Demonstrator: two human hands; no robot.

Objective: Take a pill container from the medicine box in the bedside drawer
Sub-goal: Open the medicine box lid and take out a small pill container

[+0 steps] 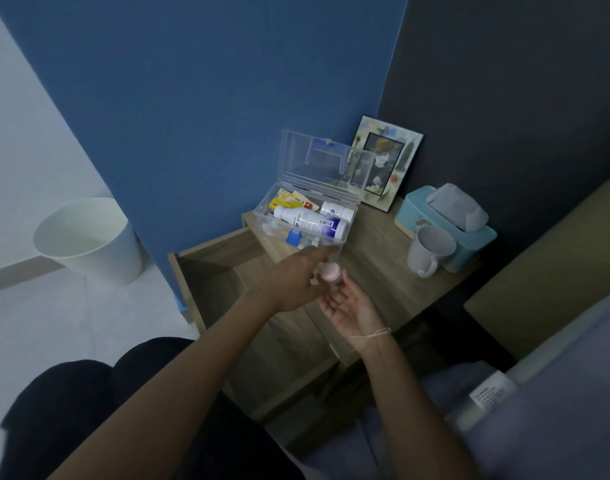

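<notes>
A small pill container (330, 272) with a round pink lid sits at the fingertips of my right hand (350, 304), which is turned palm up over the open drawer (210, 271). My left hand (294, 280) reaches across just above it, palm down, fingers apart and stretched to the front edge of the clear medicine box (352, 216). That box stands on the bedside table's top with its lid raised. Inside lie white bottles, a yellow pack and small blue-capped items. Whether my left thumb touches the container is hidden.
On the wooden bedside table (383, 278) stand a picture frame (386, 161), a teal tissue box (445, 220) and a white mug (430, 249). A white bin (88, 237) stands on the floor at left. The bed (539, 393) lies at right.
</notes>
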